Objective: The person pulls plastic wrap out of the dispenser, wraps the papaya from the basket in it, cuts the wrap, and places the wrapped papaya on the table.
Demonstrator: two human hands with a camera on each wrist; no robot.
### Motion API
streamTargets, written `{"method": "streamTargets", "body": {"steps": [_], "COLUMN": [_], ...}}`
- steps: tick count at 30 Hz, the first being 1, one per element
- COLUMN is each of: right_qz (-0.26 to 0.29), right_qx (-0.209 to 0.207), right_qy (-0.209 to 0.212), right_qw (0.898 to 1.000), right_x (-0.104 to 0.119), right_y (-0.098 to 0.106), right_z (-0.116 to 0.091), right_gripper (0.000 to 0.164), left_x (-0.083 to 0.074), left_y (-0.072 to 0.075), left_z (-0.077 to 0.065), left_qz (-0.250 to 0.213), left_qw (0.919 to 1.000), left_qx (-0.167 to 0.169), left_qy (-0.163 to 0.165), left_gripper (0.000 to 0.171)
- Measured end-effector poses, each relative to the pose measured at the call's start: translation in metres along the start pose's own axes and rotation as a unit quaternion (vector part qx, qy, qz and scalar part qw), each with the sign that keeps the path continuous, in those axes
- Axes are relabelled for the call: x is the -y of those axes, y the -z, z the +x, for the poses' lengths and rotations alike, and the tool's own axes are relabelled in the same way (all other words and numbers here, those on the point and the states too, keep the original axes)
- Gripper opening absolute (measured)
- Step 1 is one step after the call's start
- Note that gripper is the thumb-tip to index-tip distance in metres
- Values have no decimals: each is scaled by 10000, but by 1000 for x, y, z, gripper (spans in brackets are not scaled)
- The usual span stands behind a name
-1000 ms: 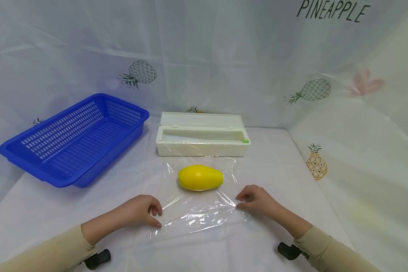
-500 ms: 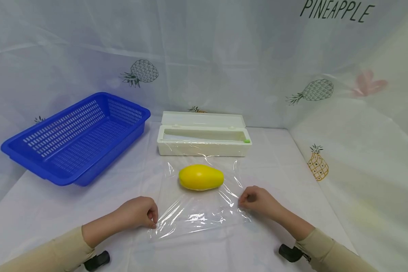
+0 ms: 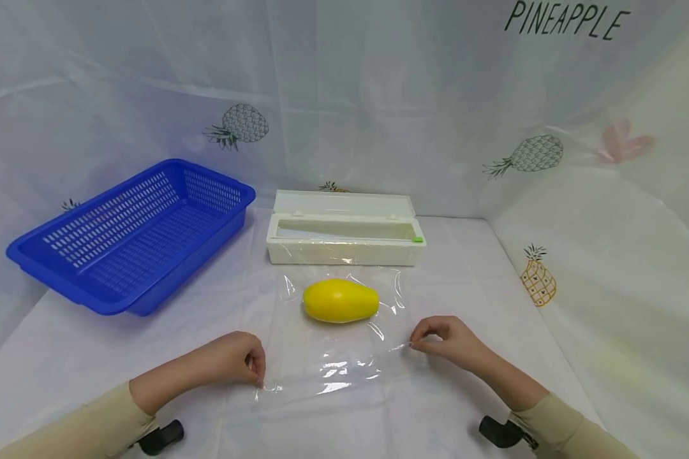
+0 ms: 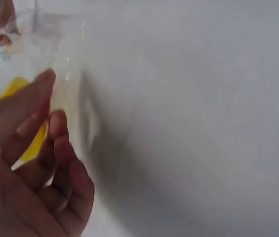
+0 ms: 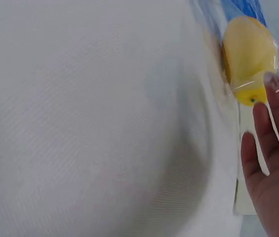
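Observation:
A clear sheet of cling film [image 3: 335,370] stretches from the front of a white cling film box [image 3: 344,256] toward the person. At its near left corner, the left hand [image 3: 238,360] pinches the film between thumb and fingers. The right hand [image 3: 453,342] pinches the near right edge with thumb and index finger. Between the hands and the box lies a smooth yellow oblong fruit [image 3: 341,301], on its side in the middle of the sheet. In the right wrist view the film [image 5: 218,74] overlaps the fruit [image 5: 250,49], and the other fingers [image 5: 263,121] are spread.
A blue slotted plastic basket [image 3: 132,236] stands at the back left. The box's lid [image 3: 344,203] is raised, and a green slider [image 3: 417,240] sits at the right end of its front edge. White pineapple-print cloth [image 3: 379,115] hangs behind.
The left fingers, apart at first, have closed on the film's corner. The right hand has moved slightly right with its edge. The film's near edge is spread between the hands; the fruit stays put.

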State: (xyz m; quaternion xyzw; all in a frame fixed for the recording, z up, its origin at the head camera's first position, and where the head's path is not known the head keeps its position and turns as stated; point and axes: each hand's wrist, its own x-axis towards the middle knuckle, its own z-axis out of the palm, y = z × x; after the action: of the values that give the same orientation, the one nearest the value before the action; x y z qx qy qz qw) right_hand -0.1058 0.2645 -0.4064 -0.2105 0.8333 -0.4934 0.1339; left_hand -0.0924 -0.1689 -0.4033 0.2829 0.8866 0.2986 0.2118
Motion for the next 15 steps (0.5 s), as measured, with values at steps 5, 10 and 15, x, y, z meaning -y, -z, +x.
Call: {"method": "streamTargets", "body": {"steps": [5, 10, 15], "right_qz": [332, 788, 1156], "right_qx": [47, 307, 590], "right_qy": [-2, 142, 251], "right_qw": [9994, 9963, 9912], "right_x": [7, 12, 15], "right_y": [4, 10, 17], "right_z": [-10, -17, -17], "right_gripper": [3, 12, 15], "left_x": [-8, -17, -19], "left_y": [12, 24, 32], "left_z": [-4, -8, -11], "left_qz": [-394, -1059, -1600], "left_qw": [9987, 9928, 9847], "left_qx": [130, 460, 535], "left_qy": [-286, -318, -442], "left_gripper": [19, 15, 19]}}
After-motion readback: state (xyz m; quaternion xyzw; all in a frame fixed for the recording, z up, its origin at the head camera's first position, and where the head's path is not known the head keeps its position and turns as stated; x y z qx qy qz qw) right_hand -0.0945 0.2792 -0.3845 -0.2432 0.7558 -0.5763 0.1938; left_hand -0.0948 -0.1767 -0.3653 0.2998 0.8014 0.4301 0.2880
